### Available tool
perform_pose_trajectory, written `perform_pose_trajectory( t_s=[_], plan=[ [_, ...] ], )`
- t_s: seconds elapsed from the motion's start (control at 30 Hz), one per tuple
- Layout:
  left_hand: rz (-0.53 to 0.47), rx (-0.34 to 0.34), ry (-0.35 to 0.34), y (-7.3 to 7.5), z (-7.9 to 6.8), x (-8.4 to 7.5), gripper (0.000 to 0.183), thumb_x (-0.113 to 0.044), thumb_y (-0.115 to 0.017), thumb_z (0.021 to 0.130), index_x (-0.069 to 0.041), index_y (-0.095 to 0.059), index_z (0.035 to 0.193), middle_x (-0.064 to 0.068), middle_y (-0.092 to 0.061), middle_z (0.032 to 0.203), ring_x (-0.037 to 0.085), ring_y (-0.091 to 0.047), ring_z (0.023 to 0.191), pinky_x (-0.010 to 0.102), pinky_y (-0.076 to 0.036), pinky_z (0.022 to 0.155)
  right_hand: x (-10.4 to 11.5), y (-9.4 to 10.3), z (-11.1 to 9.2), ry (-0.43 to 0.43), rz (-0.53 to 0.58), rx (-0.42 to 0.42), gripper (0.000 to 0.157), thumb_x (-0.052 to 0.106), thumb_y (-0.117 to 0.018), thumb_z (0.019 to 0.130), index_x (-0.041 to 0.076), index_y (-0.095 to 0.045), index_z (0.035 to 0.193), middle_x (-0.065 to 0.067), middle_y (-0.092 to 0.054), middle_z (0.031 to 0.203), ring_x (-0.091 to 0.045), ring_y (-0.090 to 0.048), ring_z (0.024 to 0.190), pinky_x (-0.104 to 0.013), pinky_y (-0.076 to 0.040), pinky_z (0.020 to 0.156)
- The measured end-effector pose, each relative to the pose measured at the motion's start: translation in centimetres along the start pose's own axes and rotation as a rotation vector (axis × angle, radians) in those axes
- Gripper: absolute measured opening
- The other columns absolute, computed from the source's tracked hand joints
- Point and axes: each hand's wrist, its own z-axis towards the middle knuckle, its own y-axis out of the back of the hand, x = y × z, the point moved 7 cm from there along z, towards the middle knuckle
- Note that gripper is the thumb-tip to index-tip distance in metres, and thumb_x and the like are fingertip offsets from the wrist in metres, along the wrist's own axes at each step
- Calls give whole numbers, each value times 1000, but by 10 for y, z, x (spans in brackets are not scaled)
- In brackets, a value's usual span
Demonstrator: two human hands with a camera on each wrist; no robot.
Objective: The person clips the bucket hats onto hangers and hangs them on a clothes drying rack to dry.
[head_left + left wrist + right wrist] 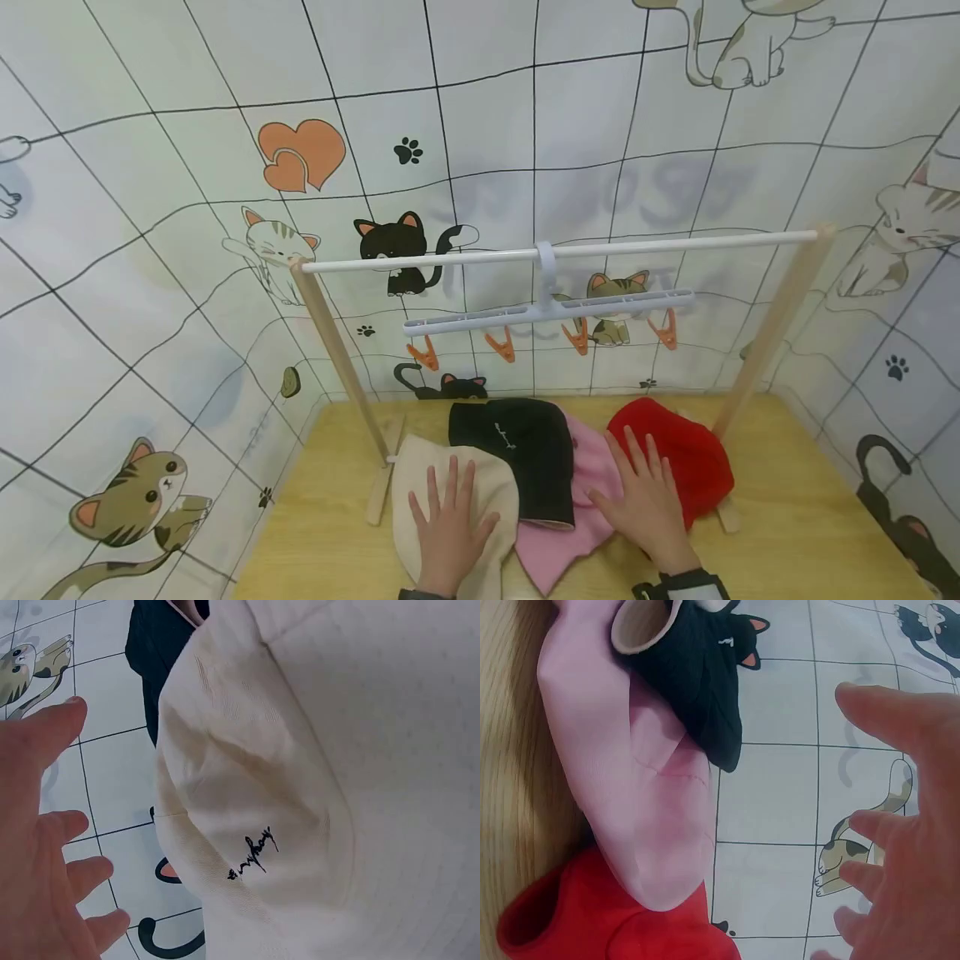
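Four soft cloth hats lie bunched together in the head view. The cream hat (414,462) is at left, with dark script stitched on its side in the left wrist view. A black hat (536,450) partly covers the pink hat (551,554), and the red hat (701,467) sits at right. My left hand (453,529) is over the cream hat, fingers spread and holding nothing. Over the pink and red hats is my right hand (648,508), also spread and gripping nothing; the right wrist view shows its fingers (874,825) apart from the cloth.
Behind the hats a white rod (675,245) spans two wooden posts (341,367) with flat feet. A pale hanger (480,318) hooks over it, several orange clips (577,337) dangling below. Everything stands on a wood-grain table (300,533) against a cat-patterned wall covering (495,125).
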Motion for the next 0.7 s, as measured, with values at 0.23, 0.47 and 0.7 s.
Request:
perform_pose_trajectory(
  t_s=[0.23,0.47,0.7],
  plan=[
    [8,91,-46,-14,13,4,68,-41,-73,82,-13,-50,140,14,-45,144,40,-38,131,70,-22,98,4,-2,-2,20,146,3,81,23,-78,78,2,-37,145,-27,-26,151,-48,-21,136,-66,-25,100],
    [197,180,-215,-23,36,-1,54,-30,-75,80,-17,-59,130,11,-53,136,33,-46,127,64,-31,98,27,-11,9,73,274,6,57,12,-73,84,0,-50,134,-24,-36,146,-42,-46,124,-57,-43,91],
    [165,392,-248,-48,61,1,62,-36,-75,80,-17,-53,135,8,-52,137,31,-45,128,62,-32,99,65,-10,23,284,258,-106,41,4,-74,80,-3,-60,117,-25,-50,133,-36,-58,109,-47,-50,85]
  ],
)
